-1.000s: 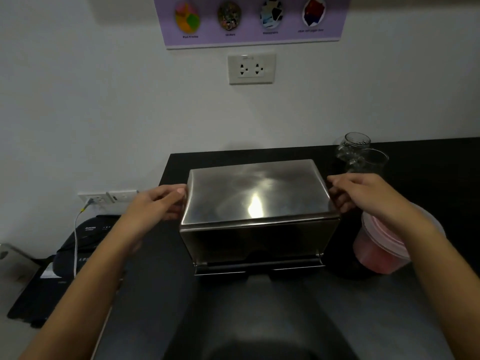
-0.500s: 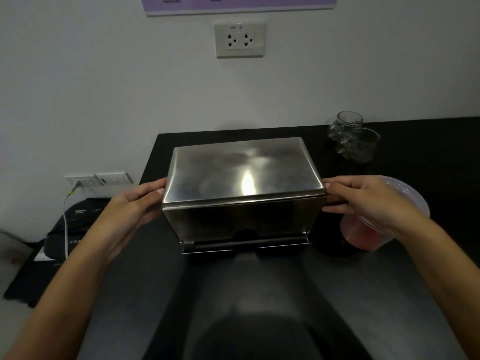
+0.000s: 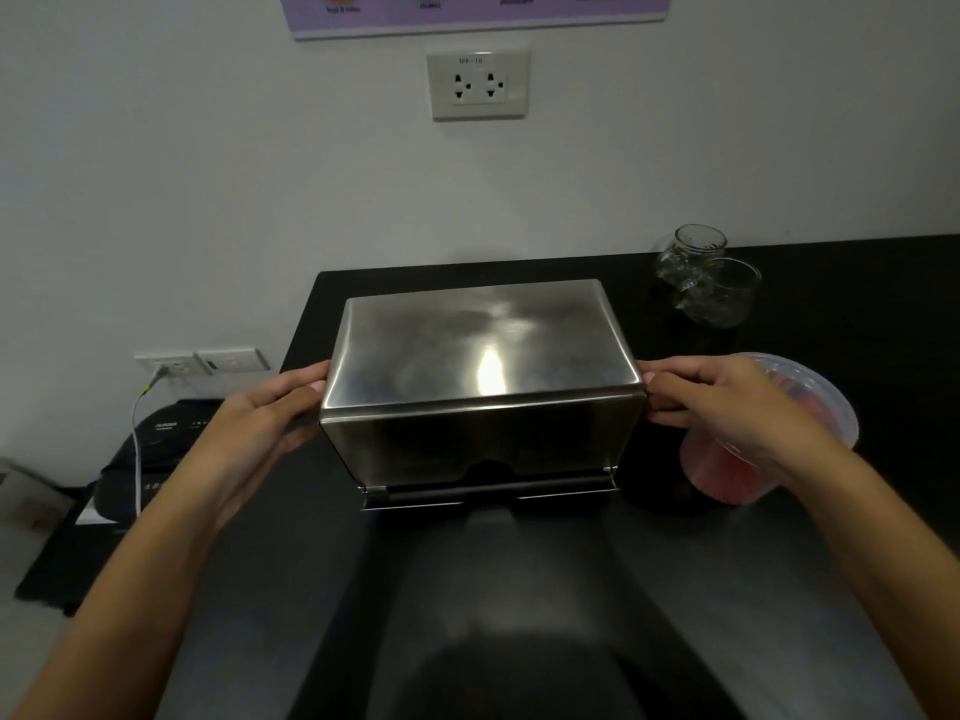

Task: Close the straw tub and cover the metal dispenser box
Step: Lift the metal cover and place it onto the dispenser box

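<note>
The metal box stood at the counter's middle, its steel cover already seated. The left hand pressed the cover's nine o'clock edge, the right hand its three o'clock edge, fingers curled against the metal. The cover looked stiff, smooth and probably slippery, best held by both side edges. At four o'clock, behind the right hand, sat the straw tub, light, thin plastic, its lid apparently on.

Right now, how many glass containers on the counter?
2. A glass jar stands at the back right of the black counter, near the wall; a second glass vessel sits just in front of it, overlapping it in this view. Nothing suggests others hidden.
</note>
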Action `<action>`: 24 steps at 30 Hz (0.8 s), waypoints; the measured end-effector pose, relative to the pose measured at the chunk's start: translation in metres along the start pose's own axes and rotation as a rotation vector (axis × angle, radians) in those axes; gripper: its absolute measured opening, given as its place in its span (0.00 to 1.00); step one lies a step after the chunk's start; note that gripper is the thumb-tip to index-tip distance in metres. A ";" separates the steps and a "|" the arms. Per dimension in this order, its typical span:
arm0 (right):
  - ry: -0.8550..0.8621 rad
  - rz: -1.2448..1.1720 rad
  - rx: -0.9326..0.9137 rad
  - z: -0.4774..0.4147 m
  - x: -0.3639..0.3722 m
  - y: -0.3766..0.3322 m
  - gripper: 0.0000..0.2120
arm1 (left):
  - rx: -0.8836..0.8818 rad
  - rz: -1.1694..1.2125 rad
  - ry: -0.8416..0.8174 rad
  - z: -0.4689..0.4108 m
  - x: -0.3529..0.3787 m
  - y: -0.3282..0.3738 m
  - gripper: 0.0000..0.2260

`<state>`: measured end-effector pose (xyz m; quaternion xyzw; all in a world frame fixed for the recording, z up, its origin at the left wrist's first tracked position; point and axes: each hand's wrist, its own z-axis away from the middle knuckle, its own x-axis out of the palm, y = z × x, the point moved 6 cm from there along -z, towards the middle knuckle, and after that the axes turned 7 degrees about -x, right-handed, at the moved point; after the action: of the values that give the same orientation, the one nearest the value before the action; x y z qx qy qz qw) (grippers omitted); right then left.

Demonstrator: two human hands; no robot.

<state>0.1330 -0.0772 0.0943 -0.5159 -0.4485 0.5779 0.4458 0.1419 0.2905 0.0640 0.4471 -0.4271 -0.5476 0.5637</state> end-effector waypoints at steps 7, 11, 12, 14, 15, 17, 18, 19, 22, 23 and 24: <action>0.066 0.106 -0.007 -0.036 0.002 -0.014 0.10 | 0.009 -0.012 0.063 -0.021 0.003 0.008 0.08; 0.120 0.143 -0.006 -0.067 0.003 -0.021 0.11 | -0.013 0.028 0.102 -0.045 0.009 0.016 0.07; 0.123 0.134 0.005 -0.072 0.003 -0.022 0.11 | -0.022 0.027 0.109 -0.050 0.010 0.018 0.07; 0.125 0.081 0.039 -0.081 0.005 -0.022 0.10 | -0.042 0.023 0.117 -0.059 0.009 0.018 0.06; 0.126 0.055 0.056 -0.083 0.005 -0.021 0.09 | -0.051 0.021 0.115 -0.062 0.008 0.018 0.06; 0.123 0.028 0.081 -0.087 0.005 -0.019 0.06 | -0.064 0.018 0.103 -0.068 0.007 0.017 0.07; 0.118 0.013 0.088 -0.088 0.004 -0.018 0.05 | -0.067 0.018 0.098 -0.070 0.006 0.016 0.07; 0.115 -0.007 0.091 -0.089 0.004 -0.017 0.05 | -0.066 0.020 0.093 -0.071 0.006 0.015 0.07; 0.113 -0.026 0.089 -0.091 0.003 -0.017 0.04 | -0.063 0.029 0.071 -0.074 0.004 0.012 0.07; 0.112 -0.020 0.089 -0.092 0.003 -0.017 0.04 | -0.062 0.035 0.067 -0.075 0.004 0.010 0.07; 0.109 -0.014 0.090 -0.093 0.002 -0.018 0.04 | -0.061 0.039 0.067 -0.075 0.004 0.009 0.07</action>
<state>0.2268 -0.0665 0.1051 -0.5227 -0.4010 0.5653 0.4964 0.2175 0.2897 0.0552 0.4397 -0.3996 -0.5340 0.6016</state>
